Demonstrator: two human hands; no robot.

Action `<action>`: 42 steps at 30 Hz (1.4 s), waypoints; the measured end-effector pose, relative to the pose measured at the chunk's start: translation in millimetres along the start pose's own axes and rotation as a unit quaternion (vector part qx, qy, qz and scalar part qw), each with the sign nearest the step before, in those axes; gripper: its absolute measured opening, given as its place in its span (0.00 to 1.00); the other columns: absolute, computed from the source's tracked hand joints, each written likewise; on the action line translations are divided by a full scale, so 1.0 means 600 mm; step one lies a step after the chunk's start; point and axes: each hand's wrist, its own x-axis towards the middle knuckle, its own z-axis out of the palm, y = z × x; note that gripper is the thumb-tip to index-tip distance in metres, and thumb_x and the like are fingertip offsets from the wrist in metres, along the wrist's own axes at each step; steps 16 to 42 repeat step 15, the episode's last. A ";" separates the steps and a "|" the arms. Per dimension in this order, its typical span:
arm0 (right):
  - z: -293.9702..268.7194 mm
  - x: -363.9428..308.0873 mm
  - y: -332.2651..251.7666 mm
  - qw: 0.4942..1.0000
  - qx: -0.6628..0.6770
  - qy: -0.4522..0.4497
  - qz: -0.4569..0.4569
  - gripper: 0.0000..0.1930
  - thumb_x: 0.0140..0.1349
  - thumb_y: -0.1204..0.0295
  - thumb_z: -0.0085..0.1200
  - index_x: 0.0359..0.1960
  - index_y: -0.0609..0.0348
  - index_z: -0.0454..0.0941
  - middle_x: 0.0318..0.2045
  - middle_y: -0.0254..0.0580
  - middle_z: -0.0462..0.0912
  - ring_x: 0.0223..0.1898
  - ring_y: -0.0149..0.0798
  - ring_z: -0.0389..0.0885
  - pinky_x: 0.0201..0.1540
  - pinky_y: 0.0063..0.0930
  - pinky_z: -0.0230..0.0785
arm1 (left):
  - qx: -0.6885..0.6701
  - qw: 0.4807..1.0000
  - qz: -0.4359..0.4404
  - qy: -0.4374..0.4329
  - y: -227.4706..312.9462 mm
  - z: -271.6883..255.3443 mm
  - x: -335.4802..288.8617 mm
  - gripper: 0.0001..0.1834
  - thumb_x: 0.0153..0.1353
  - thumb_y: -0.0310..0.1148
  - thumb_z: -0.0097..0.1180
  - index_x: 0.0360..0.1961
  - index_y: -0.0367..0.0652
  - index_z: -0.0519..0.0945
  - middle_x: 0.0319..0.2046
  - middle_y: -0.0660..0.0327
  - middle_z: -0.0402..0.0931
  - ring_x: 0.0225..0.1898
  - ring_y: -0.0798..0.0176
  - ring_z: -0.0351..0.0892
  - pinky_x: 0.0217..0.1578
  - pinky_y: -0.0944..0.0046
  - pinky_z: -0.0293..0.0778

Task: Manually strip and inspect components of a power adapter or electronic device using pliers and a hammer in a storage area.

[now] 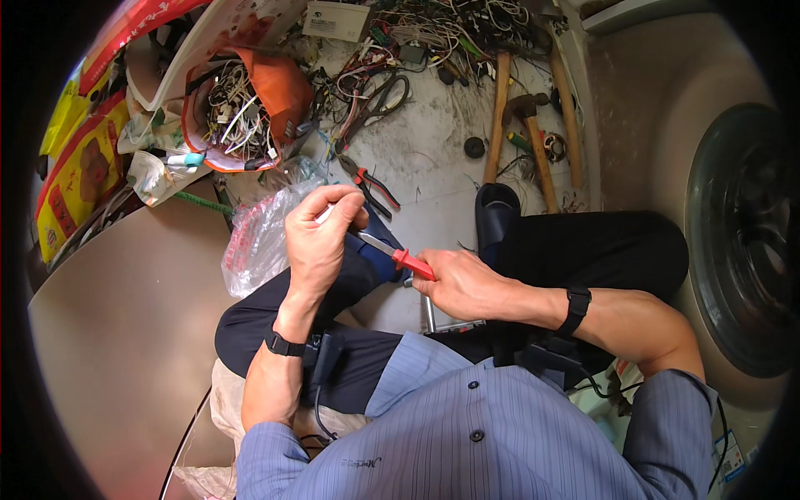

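My right hand (462,282) is wrapped round the red handle of a knife (414,264). Its short metal blade points up and left toward my left hand (317,242). That hand is closed, thumb against bent fingers, and a small whitish bit shows between them; I cannot make out what it is. Whether the blade tip touches it is hard to tell. Just beyond my hands, pliers (372,183) with red and black handles lie on the floor. A crumpled clear plastic bag (262,229) sits left of my left hand.
An orange bag (279,87) full of cables stands at the far left. Tangled wires (433,29) and black-handled scissors (385,100) lie at the back. Wooden-handled hammers (533,137) rest beyond my right foot. A drum-shaped appliance with a round dark door (742,242) stands at the right.
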 end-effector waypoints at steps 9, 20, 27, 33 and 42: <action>0.002 0.008 0.009 0.997 0.040 -0.050 0.041 0.16 0.68 0.64 0.54 0.45 0.69 0.78 0.37 0.65 0.84 0.46 0.64 0.82 0.50 0.52 0.71 | -0.012 0.999 -0.030 0.006 -0.007 0.012 -0.006 0.10 0.71 0.33 0.62 0.40 0.35 0.84 0.27 0.62 0.83 0.28 0.70 0.81 0.32 0.70 0.76; -0.009 0.012 -0.011 0.992 0.068 -0.087 0.069 0.19 0.70 0.58 0.56 0.47 0.65 0.77 0.38 0.61 0.84 0.45 0.61 0.83 0.50 0.52 0.70 | -0.037 0.999 0.034 0.009 -0.007 0.010 0.001 0.11 0.71 0.32 0.62 0.46 0.34 0.82 0.32 0.58 0.85 0.32 0.66 0.84 0.39 0.68 0.81; -0.009 0.012 -0.011 0.992 0.068 -0.087 0.069 0.19 0.70 0.58 0.56 0.47 0.65 0.77 0.38 0.61 0.84 0.45 0.61 0.83 0.50 0.52 0.70 | -0.037 0.999 0.034 0.009 -0.007 0.010 0.001 0.11 0.71 0.32 0.62 0.46 0.34 0.82 0.32 0.58 0.85 0.32 0.66 0.84 0.39 0.68 0.81; -0.009 0.012 -0.011 0.992 0.068 -0.087 0.069 0.19 0.70 0.58 0.56 0.47 0.65 0.77 0.38 0.61 0.84 0.45 0.61 0.83 0.50 0.52 0.70 | -0.037 0.999 0.034 0.009 -0.007 0.010 0.001 0.11 0.71 0.32 0.62 0.46 0.34 0.82 0.32 0.58 0.85 0.32 0.66 0.84 0.39 0.68 0.81; -0.009 0.012 -0.011 0.992 0.068 -0.087 0.069 0.19 0.70 0.58 0.56 0.47 0.65 0.77 0.38 0.61 0.84 0.45 0.61 0.83 0.50 0.52 0.70 | -0.037 0.999 0.034 0.009 -0.007 0.010 0.001 0.11 0.71 0.32 0.62 0.46 0.34 0.82 0.32 0.58 0.85 0.32 0.66 0.84 0.39 0.68 0.81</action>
